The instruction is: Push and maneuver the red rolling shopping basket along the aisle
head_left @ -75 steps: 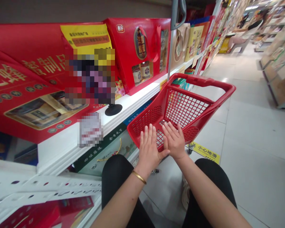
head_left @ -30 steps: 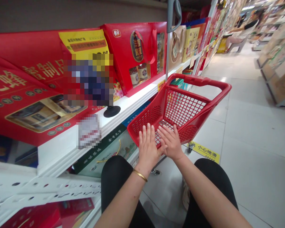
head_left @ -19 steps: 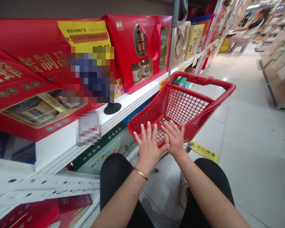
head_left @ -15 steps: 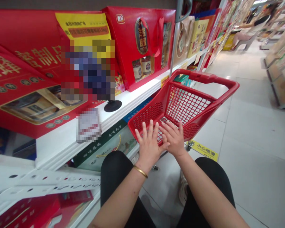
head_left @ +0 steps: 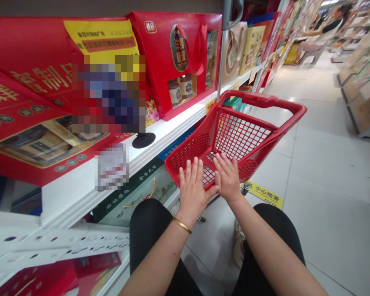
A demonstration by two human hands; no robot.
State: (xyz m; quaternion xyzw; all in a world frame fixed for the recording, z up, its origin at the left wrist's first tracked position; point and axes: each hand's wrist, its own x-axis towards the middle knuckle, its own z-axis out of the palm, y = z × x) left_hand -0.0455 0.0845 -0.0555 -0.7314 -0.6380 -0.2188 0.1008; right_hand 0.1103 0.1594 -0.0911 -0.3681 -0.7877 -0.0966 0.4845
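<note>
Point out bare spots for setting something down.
Floor between the yellow sign and display racks; inside the red cart, past left hand and right hand; narrow shelf edge before the jar box. Crowded: behind that edge, boxes stand packed.

The head view looks forward and down from above and behind the left hand (head_left: 193, 193) and right hand (head_left: 228, 179), close enough to include both forearms (head_left: 162, 259). Beyond them it takes in the red cart (head_left: 249, 152), with shelving (head_left: 172, 124) leftward and floor (head_left: 323, 185) rightward.
</note>
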